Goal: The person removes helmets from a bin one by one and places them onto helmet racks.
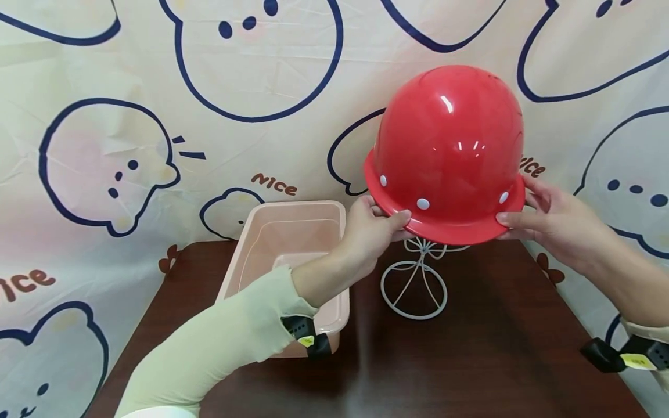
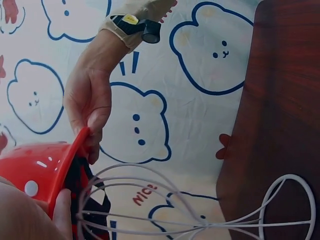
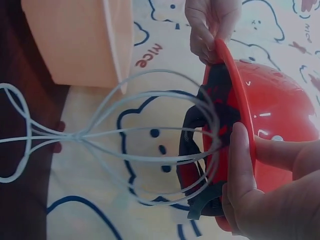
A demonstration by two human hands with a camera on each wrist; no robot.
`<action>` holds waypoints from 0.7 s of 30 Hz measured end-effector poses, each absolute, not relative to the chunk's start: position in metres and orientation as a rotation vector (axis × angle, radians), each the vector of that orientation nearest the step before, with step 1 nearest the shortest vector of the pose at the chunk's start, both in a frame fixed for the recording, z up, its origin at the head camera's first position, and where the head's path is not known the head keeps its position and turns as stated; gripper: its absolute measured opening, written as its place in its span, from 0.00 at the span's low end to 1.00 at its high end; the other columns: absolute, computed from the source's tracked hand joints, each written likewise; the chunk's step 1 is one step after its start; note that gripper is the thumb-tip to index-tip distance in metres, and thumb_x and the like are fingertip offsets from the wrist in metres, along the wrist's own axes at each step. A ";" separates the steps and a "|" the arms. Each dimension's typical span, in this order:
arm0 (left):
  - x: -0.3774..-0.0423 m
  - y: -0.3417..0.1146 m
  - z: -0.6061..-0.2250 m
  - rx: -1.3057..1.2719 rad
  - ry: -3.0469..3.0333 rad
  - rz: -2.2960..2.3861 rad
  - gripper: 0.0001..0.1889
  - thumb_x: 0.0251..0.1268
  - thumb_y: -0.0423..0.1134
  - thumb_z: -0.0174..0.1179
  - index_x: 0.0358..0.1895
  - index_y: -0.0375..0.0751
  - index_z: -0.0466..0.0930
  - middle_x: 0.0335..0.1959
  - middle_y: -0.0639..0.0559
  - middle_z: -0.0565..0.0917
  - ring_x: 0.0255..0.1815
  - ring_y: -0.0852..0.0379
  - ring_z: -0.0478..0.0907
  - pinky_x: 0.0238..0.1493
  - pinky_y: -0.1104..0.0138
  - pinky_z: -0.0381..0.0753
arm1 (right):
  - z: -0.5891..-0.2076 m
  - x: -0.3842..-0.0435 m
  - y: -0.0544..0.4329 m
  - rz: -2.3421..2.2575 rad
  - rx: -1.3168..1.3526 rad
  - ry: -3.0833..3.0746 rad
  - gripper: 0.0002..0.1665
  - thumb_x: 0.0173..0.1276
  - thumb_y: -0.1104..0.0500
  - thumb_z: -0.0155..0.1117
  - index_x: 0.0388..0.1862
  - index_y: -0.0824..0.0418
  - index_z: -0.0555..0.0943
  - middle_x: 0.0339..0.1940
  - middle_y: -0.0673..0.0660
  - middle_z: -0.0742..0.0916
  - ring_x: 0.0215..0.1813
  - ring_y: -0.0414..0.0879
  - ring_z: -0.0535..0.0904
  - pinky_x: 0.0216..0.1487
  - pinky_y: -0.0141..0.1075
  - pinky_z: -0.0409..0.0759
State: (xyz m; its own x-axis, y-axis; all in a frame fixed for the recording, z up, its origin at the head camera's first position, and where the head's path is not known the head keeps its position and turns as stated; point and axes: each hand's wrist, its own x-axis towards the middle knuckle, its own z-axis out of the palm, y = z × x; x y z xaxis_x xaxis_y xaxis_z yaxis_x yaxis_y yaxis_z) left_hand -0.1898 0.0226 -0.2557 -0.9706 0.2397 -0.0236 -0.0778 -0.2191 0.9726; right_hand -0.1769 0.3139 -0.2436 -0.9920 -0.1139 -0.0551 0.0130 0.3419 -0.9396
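A glossy red hard hat (image 1: 452,145) with white rivets is held up by both hands, dome upward. My left hand (image 1: 368,229) pinches the brim at its left side, thumb on top and fingers beneath. On the opposite side of the brim my right hand (image 1: 561,226) grips it the same way. Below the hat stands a white wire stand (image 1: 439,284) with a round base ring. In the right wrist view the stand's rounded wire top (image 3: 150,159) overlaps the dark inner harness (image 3: 192,145) at the hat's opening.
A pale pink plastic bin (image 1: 342,313) stands on the dark wooden table (image 1: 449,371), left of the stand, partly behind the left forearm. A cloth (image 1: 251,69) printed with cartoon bears hangs behind the table and along its sides.
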 end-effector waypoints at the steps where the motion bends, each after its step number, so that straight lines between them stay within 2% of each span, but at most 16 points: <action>1: -0.190 0.024 -0.259 0.196 1.825 2.292 0.20 0.68 0.25 0.63 0.61 0.34 0.71 0.47 0.40 0.87 0.45 0.43 0.89 0.47 0.61 0.87 | -0.247 -0.177 0.315 -1.738 -0.096 2.480 0.53 0.73 0.63 0.65 0.85 0.44 0.44 0.76 0.55 0.60 0.58 0.39 0.77 0.47 0.36 0.87; 5: -0.191 0.026 -0.272 0.193 1.838 2.262 0.20 0.68 0.26 0.64 0.60 0.37 0.71 0.46 0.42 0.87 0.44 0.45 0.89 0.47 0.62 0.87 | -0.262 -0.176 0.318 -1.771 -0.103 2.460 0.53 0.72 0.65 0.66 0.85 0.46 0.46 0.72 0.53 0.64 0.54 0.39 0.80 0.46 0.37 0.88; 11: -0.192 0.028 -0.289 0.154 1.793 2.245 0.21 0.68 0.25 0.63 0.61 0.36 0.69 0.48 0.41 0.86 0.45 0.43 0.89 0.47 0.61 0.87 | -0.282 -0.173 0.319 -1.872 -0.075 2.348 0.52 0.72 0.66 0.66 0.84 0.50 0.47 0.65 0.48 0.72 0.50 0.42 0.86 0.45 0.38 0.88; 21: -0.192 0.026 -0.312 0.117 1.806 2.196 0.22 0.66 0.25 0.65 0.60 0.35 0.68 0.48 0.40 0.85 0.45 0.42 0.89 0.46 0.59 0.88 | -0.309 -0.166 0.316 -1.890 -0.078 2.321 0.56 0.72 0.65 0.66 0.86 0.51 0.42 0.67 0.51 0.71 0.50 0.43 0.86 0.47 0.39 0.88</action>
